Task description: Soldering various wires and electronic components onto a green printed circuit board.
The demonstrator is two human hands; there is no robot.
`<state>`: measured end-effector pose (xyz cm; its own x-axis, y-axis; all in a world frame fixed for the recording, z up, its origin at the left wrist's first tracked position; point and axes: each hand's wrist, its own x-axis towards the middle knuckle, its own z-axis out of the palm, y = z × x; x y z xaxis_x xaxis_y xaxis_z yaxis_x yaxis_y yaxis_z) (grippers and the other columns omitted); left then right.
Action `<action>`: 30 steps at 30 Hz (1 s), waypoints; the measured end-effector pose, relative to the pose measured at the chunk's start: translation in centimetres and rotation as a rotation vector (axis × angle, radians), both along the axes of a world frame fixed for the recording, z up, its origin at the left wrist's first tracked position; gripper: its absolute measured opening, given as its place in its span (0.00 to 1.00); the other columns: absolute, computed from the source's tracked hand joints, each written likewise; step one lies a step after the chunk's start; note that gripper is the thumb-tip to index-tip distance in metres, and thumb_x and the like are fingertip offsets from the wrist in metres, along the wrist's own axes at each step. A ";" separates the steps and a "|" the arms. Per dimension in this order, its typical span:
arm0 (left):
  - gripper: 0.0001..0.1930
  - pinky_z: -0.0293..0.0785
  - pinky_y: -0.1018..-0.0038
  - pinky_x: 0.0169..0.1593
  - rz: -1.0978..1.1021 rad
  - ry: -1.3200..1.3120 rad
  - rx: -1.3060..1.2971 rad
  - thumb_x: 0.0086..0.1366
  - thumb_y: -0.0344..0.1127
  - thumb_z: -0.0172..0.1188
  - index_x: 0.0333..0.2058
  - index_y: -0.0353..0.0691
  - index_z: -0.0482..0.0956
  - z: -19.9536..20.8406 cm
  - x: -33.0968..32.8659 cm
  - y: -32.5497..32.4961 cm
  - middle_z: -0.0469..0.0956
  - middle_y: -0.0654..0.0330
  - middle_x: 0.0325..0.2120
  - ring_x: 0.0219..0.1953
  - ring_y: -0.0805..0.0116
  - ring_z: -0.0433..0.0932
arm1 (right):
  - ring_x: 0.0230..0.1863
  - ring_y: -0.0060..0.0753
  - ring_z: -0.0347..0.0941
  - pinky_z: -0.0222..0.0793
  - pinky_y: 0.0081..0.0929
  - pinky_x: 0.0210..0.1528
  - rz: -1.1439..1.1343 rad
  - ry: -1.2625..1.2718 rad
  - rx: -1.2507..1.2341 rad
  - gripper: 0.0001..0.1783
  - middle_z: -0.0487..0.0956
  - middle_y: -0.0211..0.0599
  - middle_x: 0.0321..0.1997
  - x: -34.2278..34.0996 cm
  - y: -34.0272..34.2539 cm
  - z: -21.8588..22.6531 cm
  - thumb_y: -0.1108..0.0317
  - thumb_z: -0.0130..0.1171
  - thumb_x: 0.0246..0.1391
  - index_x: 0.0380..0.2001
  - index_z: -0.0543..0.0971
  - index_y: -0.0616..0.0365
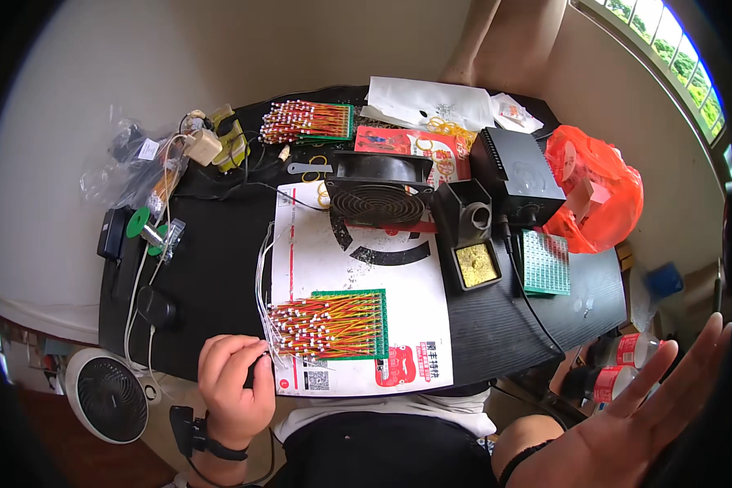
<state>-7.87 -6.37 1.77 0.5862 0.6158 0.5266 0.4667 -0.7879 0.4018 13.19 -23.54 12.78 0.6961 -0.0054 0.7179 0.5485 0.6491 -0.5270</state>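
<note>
My left hand is at the table's front edge with its fingers curled into a pinch; a small dark bit shows at the fingertips, too small to name. Right beside them runs a loose bundle of thin whitish wires, which reaches down over the ends of a wired board's leads. That green circuit board lies on a printed paper sheet, its many red and yellow wires ending in small white connectors toward my left hand. Off to the right, my right hand is raised with fingers spread, holding nothing.
A black fan stands mid-table, beside a soldering iron stand with yellow sponge and a black station box. Green boards and a red plastic bag sit right. A solder spool and cables are left; another wired board lies behind.
</note>
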 end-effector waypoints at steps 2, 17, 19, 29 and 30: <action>0.10 0.76 0.62 0.44 -0.007 0.018 0.039 0.54 0.21 0.62 0.37 0.32 0.82 -1.6 -0.3 1.3 0.81 0.53 0.37 0.37 0.51 0.78 | 0.81 0.51 0.12 0.20 0.53 0.79 0.041 -0.074 -0.024 0.49 0.26 0.49 0.83 0.7 -0.5 0.0 0.50 0.66 0.60 0.75 0.53 0.55; 0.06 0.75 0.73 0.36 0.120 0.015 -0.320 0.58 0.20 0.65 0.36 0.31 0.82 -2.6 0.6 8.1 0.77 0.56 0.32 0.32 0.65 0.78 | 0.81 0.62 0.38 0.29 0.53 0.79 -0.273 -0.219 -0.516 0.43 0.46 0.62 0.80 5.5 6.3 -12.6 0.51 0.56 0.63 0.74 0.50 0.50; 0.09 0.73 0.82 0.32 0.260 -0.223 -0.492 0.56 0.11 0.62 0.33 0.30 0.78 -3.3 -0.3 8.1 0.74 0.59 0.34 0.30 0.77 0.76 | 0.81 0.63 0.37 0.29 0.54 0.79 -0.290 -0.281 -0.602 0.42 0.44 0.63 0.80 6.4 6.2 -13.7 0.57 0.53 0.63 0.74 0.48 0.50; 0.06 0.73 0.75 0.31 0.329 -0.034 -0.261 0.61 0.16 0.59 0.35 0.31 0.79 -2.3 -4.4 13.8 0.76 0.56 0.35 0.28 0.69 0.76 | 0.81 0.66 0.35 0.26 0.56 0.79 -0.213 -0.308 -0.628 0.45 0.41 0.68 0.80 6.2 6.0 -15.1 0.63 0.48 0.59 0.74 0.39 0.57; 0.06 0.75 0.67 0.35 0.295 0.090 -0.180 0.61 0.17 0.59 0.36 0.31 0.79 -1.9 -4.3 14.6 0.77 0.53 0.35 0.31 0.57 0.78 | 0.81 0.66 0.35 0.26 0.56 0.79 -0.209 -0.304 -0.640 0.45 0.41 0.68 0.80 6.2 5.9 -15.0 0.63 0.47 0.59 0.74 0.38 0.57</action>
<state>-12.13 8.18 -0.09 0.4079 0.8437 0.3489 0.7035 -0.5340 0.4690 19.35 -17.66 -2.21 0.4961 0.3682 0.7863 0.8095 0.1314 -0.5723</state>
